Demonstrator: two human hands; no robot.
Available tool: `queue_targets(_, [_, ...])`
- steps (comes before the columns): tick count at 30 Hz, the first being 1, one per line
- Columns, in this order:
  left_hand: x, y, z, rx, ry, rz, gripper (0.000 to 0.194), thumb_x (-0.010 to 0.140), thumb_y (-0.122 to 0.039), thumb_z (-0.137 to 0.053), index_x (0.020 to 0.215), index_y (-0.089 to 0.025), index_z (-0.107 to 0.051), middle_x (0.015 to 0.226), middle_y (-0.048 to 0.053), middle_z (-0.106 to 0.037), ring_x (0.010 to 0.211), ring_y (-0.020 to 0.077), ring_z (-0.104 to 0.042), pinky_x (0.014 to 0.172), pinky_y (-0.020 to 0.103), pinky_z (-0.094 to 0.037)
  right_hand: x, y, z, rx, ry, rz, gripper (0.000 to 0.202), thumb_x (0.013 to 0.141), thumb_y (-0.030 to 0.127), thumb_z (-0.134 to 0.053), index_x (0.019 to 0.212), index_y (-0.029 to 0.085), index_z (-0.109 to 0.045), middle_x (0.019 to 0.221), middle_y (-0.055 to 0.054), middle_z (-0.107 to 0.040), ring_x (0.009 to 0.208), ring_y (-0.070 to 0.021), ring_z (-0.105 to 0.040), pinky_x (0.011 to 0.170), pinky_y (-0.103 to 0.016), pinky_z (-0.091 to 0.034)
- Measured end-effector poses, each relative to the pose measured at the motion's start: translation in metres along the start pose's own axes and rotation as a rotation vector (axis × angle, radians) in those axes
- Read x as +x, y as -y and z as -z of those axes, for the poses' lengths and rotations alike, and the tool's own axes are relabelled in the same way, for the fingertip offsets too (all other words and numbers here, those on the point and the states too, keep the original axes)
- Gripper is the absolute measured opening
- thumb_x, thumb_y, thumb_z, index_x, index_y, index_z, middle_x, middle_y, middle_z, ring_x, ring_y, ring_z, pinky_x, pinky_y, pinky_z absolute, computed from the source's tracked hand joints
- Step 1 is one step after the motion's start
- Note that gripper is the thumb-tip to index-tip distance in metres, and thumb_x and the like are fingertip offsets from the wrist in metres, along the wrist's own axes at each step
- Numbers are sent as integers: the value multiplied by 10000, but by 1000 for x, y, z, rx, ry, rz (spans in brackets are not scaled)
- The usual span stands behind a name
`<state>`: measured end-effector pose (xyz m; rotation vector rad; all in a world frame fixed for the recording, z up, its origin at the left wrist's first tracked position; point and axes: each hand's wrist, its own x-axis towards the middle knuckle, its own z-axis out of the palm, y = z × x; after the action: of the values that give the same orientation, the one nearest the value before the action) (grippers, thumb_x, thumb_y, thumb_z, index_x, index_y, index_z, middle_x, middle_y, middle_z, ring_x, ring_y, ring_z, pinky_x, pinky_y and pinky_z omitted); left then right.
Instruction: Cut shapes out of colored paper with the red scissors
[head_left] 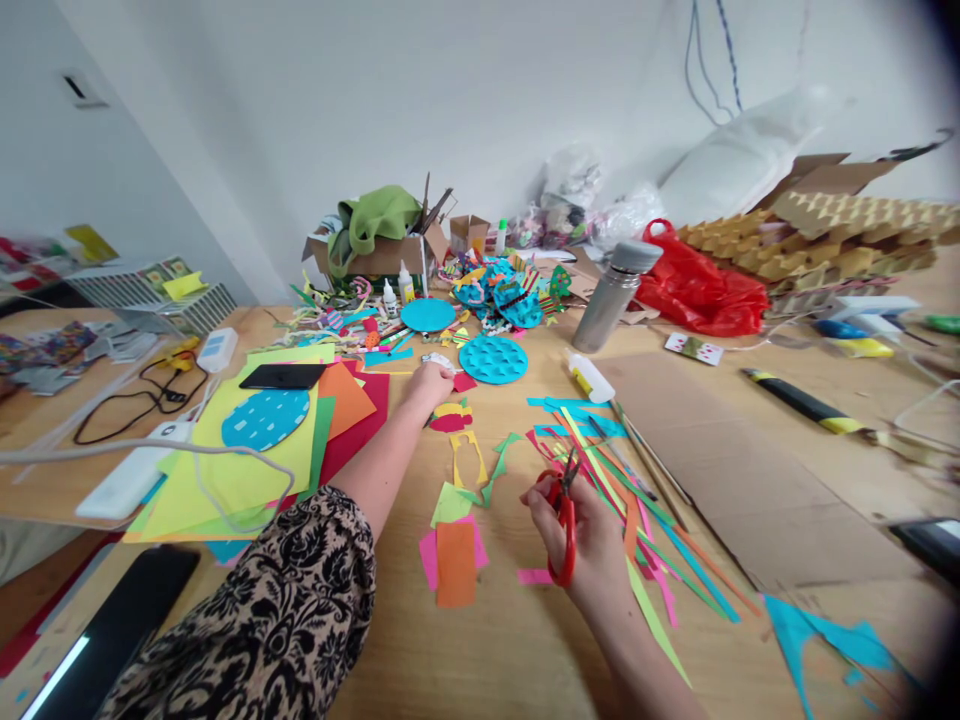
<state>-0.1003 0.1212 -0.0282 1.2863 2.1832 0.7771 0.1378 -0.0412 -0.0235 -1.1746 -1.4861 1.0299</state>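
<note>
My right hand (574, 530) is closed round red-handled scissors (564, 515), blades pointing away from me, over the table near coloured paper strips (656, 540). My left hand (433, 384) reaches forward to a small whitish item (436, 360) and a dark red paper piece (464, 382); its fingertips are too small to make out. Just right of it lies a blue scalloped disc (493, 359). Between my hands are red and yellow cut shapes (452, 416), a yellow paper frame (469, 459), green scraps (500, 468) and an orange rectangle (456, 565) on pink paper.
Coloured sheets (262, 470) and phones (127, 625) lie left. A glue bottle (590, 378), steel flask (613, 297) and cardboard sheet (742, 470) are right. Behind stand a box with a green bag (379, 225) and a red plastic bag (697, 285). Part of another person shows at left.
</note>
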Motion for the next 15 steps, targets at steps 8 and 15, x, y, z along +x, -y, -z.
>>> queue_targets(8, [-5,0,17,79,-30,4,174,674,-100,-712,801,-204,-768,1046,109,-750,972,259,-681,796,292,-471,0,3,1,-8,20,27,119,795,260,-666,760,200,-568,721,-7,-599,641,-164,-559,615,-271,-449])
queue_targets(15, [5,19,24,-29,-51,34,109,741,-212,-681,805,-199,-768,799,85,-745,845,245,-694,712,293,-496,-1,5,1,-18,20,2,122,802,270,-666,774,201,-569,741,-14,-601,671,-175,-577,628,-278,-456])
